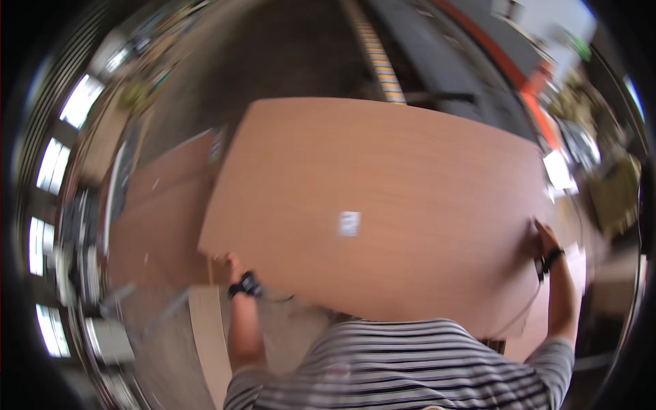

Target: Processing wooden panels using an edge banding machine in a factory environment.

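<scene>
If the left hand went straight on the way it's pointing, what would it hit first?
Most likely the brown panel: the left hand appears to be right at its near left corner, though blur leaves the exact depth unclear.

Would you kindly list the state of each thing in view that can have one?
Board: held at two sides
Label: flat on the board
Left hand: holding the near left edge
Right hand: at the right edge, grip blurred
Left wristband: worn
Right wristband: worn
Second board: partly hidden
Windows: bright
</scene>
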